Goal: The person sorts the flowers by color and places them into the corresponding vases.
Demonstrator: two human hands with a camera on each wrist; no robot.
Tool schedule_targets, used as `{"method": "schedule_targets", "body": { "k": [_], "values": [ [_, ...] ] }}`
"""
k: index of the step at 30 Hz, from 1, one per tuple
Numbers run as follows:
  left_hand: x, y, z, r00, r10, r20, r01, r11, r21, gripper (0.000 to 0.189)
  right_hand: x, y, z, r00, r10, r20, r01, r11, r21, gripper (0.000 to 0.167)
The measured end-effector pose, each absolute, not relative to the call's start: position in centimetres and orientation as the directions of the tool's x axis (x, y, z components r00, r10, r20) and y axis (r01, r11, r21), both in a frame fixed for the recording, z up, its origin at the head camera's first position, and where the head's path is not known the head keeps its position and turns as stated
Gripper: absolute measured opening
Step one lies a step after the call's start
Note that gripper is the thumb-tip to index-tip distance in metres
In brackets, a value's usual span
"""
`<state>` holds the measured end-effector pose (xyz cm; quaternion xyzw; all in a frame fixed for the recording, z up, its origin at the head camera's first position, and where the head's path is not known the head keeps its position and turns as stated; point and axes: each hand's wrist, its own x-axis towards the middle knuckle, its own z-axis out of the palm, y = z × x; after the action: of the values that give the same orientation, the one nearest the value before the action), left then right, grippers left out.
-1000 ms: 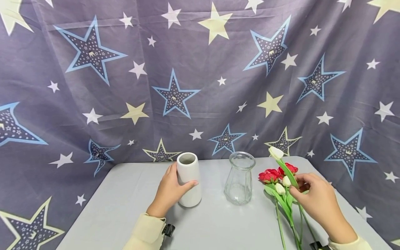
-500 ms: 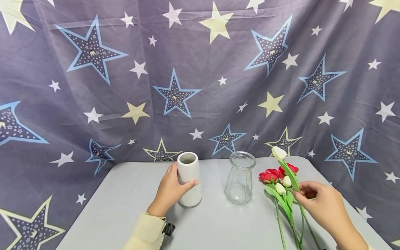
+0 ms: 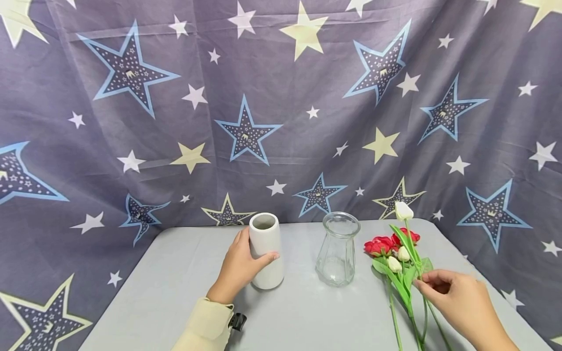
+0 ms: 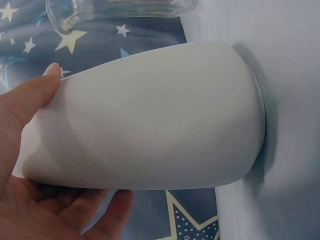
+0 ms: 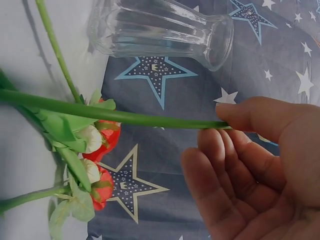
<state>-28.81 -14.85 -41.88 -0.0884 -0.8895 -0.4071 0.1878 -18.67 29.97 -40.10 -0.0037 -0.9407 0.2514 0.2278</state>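
A white ceramic vase (image 3: 269, 239) stands upright on the table at centre left. My left hand (image 3: 239, 265) grips it, thumb across the front and fingers around the far side; the left wrist view shows its smooth wall and its base on the table. Between right thumb and fingertips, my right hand (image 3: 465, 300) pinches the green stem (image 5: 150, 118) of a white tulip (image 3: 404, 211). That tulip's bloom rises above the other flowers. Beneath it lie red flowers (image 3: 378, 246) and smaller white tulips (image 3: 394, 264) with leaves, their long stems pointing toward me.
A clear glass vase (image 3: 335, 261) with a flared rim stands between the white vase and the flowers. The grey table (image 3: 303, 321) ends at a star-printed curtain (image 3: 281, 87) behind and on both sides.
My right hand has moved toward me and slightly right, lower along the tulip. Its bloom has shifted right and turned more upright. The left hand keeps its grip on the vase.
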Motion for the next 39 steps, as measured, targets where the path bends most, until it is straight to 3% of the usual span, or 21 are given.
{"method": "schedule_targets", "body": {
  "k": [11, 39],
  "values": [
    [-28.9, -14.9, -42.0, -0.914, 0.006, 0.406, 0.311, 0.653, 0.690, 0.091, -18.2, 29.9, -40.4, -0.894, 0.140, 0.426, -0.086, 0.880, -0.467, 0.015],
    [-29.0, -14.9, -42.0, -0.918, 0.004, 0.396, 0.301, 0.657, 0.691, 0.090, -19.4, 27.3, -37.6, -0.812, 0.092, 0.576, -0.229, 0.858, -0.460, 0.012]
  ]
}}
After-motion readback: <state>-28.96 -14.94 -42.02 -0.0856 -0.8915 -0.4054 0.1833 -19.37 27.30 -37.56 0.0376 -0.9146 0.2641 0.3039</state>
